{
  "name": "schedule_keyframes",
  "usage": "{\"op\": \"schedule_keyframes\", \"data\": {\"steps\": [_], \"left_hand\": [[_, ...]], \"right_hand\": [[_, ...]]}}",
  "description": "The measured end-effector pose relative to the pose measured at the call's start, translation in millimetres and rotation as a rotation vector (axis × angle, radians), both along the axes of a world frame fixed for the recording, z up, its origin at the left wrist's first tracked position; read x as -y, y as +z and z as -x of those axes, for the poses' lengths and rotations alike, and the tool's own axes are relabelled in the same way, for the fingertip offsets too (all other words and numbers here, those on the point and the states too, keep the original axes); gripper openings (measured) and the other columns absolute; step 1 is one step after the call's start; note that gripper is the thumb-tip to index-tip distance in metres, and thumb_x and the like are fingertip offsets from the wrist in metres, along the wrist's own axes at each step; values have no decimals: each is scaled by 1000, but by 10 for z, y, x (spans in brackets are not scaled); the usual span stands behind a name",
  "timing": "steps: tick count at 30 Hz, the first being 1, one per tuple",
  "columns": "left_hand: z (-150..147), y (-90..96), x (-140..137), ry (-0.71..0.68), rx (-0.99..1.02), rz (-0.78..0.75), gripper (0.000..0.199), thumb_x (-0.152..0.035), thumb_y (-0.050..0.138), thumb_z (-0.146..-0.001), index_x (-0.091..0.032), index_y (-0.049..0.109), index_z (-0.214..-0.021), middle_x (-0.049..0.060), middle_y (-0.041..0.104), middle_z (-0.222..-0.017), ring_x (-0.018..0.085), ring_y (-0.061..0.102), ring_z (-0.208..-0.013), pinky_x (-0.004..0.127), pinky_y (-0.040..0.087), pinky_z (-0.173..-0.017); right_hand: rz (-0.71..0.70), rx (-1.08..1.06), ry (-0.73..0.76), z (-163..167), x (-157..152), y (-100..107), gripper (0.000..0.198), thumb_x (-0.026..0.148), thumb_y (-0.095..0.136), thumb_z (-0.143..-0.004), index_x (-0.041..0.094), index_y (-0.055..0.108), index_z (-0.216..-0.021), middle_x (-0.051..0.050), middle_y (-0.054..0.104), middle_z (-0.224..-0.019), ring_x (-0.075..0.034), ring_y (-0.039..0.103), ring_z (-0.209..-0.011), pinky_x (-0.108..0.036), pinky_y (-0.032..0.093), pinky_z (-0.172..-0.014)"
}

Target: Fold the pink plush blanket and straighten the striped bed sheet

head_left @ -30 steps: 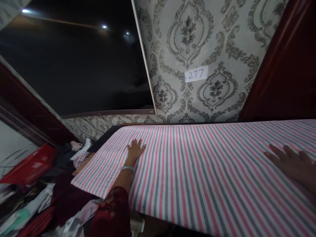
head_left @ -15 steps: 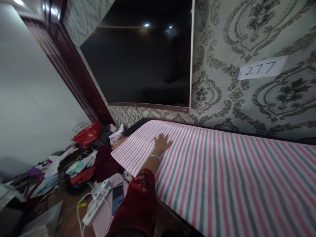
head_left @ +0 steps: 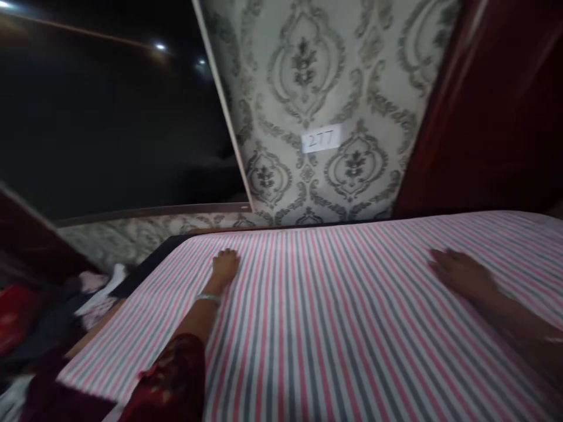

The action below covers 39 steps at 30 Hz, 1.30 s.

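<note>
A sheet of cloth (head_left: 303, 328) with pink, grey and white stripes lies spread over a long dark surface. Toward its far left part, my left hand (head_left: 226, 266) rests palm down on the fabric, fingers forward and holding nothing. My right hand (head_left: 461, 272) is over the right part of the cloth, slightly blurred, with its fingers stretched out and nothing in them. The cloth looks mostly smooth, and its left end hangs at a slant past the surface's edge.
Behind the surface, a large dark television screen (head_left: 118, 117) and a paper marked 277 (head_left: 321, 139) are on the patterned wall. A dark red glossy panel (head_left: 492, 117) stands at right. Clothes (head_left: 94, 310) and a red item (head_left: 17, 316) are heaped at lower left.
My view has swung to the right. My right hand has come into view over the cloth. The left hand stays on the cloth, its fingers less spread than before.
</note>
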<state>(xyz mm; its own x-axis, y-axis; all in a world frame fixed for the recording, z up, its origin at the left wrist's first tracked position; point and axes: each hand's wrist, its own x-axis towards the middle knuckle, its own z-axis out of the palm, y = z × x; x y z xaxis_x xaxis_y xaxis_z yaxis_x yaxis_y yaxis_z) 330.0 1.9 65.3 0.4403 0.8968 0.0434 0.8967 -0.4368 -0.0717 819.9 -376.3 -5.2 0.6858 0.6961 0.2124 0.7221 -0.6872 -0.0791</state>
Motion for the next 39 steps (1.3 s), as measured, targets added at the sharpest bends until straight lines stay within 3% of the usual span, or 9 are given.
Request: {"op": "schedule_keyframes", "data": {"steps": [3, 7, 12, 18, 26, 33, 39], "left_hand": [[-486, -5, -151, -171, 11, 15, 46, -28, 35, -100, -21, 59, -138, 12, 56, -150, 28, 49, -139, 46, 44, -110], [-1034, -79, -371, -219, 10, -5, 51, -25, 31, -101, -17, 51, -148, 14, 46, -160, 29, 42, -147, 51, 44, -113], [-1307, -182, -735, -301, -3, -97, 52, -17, 32, -98, -17, 58, -143, 13, 55, -153, 28, 51, -141, 47, 48, -112], [-1333, -210, -954, -382, 37, -232, 49, -20, 34, -97, -11, 68, -130, 22, 63, -139, 36, 59, -129, 54, 55, -99], [-1389, -59, -867, -363, 4, -212, 40, -26, 36, -97, -8, 70, -107, 22, 72, -116, 37, 66, -115, 51, 52, -95], [-1222, 42, -727, -362, 104, -308, 40, -19, 28, -95, -12, 67, -101, 20, 74, -98, 34, 70, -100, 45, 51, -89], [-879, -6, -550, -591, 31, -387, 34, -26, 41, -91, -13, 70, -105, 19, 75, -103, 33, 71, -97, 45, 54, -89]], "right_hand": [[90, -88, -77, -98, -217, 59, 56, 32, 29, -104, 14, 53, -152, -21, 45, -156, -33, 45, -142, -49, 40, -112], [120, -90, -66, -199, -537, 204, 57, 29, 25, -105, 16, 45, -157, -16, 39, -162, -32, 39, -146, -52, 36, -116], [135, -137, 31, -386, -850, 348, 60, 19, 21, -103, 14, 37, -161, -14, 32, -165, -35, 34, -148, -56, 34, -117], [157, -136, 102, -676, -1174, 447, 66, 9, 30, -97, 28, 38, -160, -5, 31, -167, -31, 35, -146, -54, 38, -114], [207, -81, 202, -844, -1349, 602, 57, 5, 46, -90, 17, 55, -145, -18, 54, -143, -31, 49, -130, -45, 46, -104], [235, -69, 250, -882, -1361, 592, 62, 1, 48, -87, 21, 51, -145, -14, 55, -143, -27, 51, -130, -34, 45, -97], [137, 51, 181, -759, -1210, 596, 38, 8, 36, -96, 13, 62, -123, -18, 60, -127, -29, 53, -120, -37, 43, -94]]}}
